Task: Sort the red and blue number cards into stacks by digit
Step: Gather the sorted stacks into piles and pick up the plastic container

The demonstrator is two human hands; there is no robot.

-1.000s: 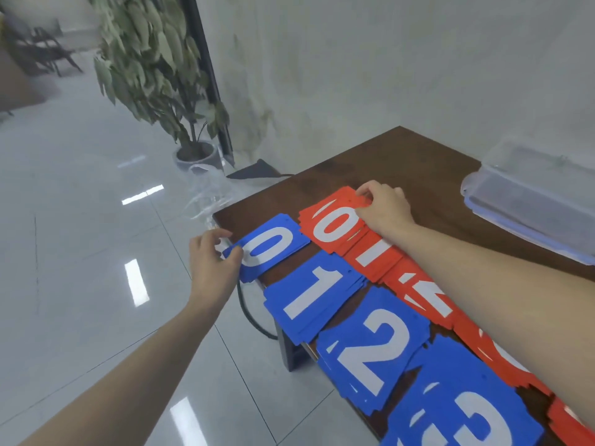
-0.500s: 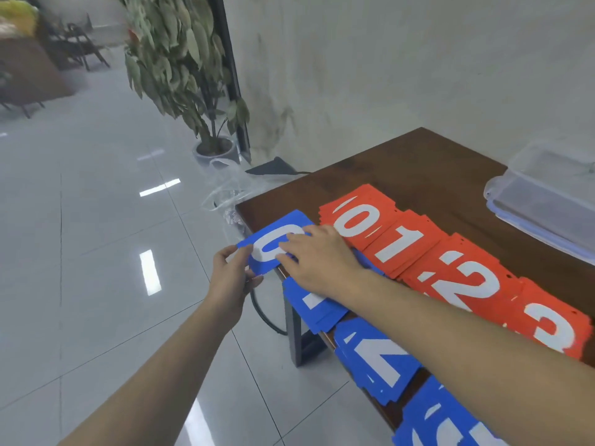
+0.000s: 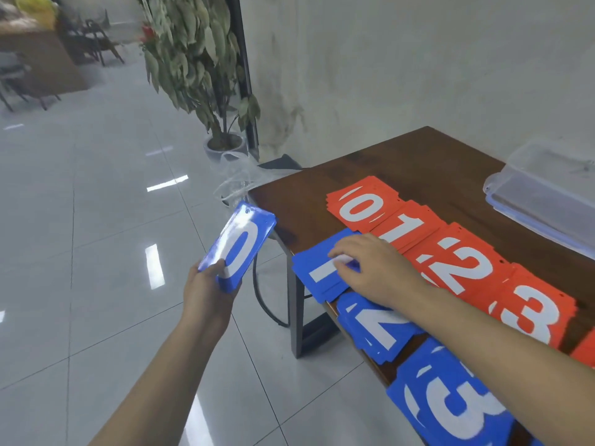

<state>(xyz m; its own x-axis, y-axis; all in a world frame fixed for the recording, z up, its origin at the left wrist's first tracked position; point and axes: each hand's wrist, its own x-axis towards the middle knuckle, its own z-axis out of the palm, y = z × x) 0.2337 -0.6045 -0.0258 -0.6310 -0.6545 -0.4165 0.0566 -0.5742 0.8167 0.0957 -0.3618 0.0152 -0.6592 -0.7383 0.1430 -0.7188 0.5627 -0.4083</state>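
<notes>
Nearest, at the table's front edge, lies the blue 3 stack (image 3: 450, 410), loosely fanned and overhanging the edge. Next along the same edge is the blue 2 stack (image 3: 376, 326), partly hidden under the right forearm.

The left hand (image 3: 206, 294) is out over the floor (image 3: 80, 252), clear of the table, and grips the blue 0 stack (image 3: 240, 246) by its near end, thumb on top; the stack tilts up and away from the person. The right hand (image 3: 370, 268) rests palm down on the blue 1 stack (image 3: 322, 272), fingers curled at the top card; whether it pinches a card or only presses, I cannot tell.

Behind the blue row runs the red row: the red 3 stack (image 3: 534, 310), the red 2 stack (image 3: 463, 262), the red 1 stack (image 3: 409, 226) and the red 0 stack (image 3: 360, 204), each overlapping its neighbour.

Farther back on the brown table (image 3: 418, 162) a clear lidded box (image 3: 544, 194) sits at the right. Beyond the table's far corner a potted plant (image 3: 199, 59) stands by the wall.
</notes>
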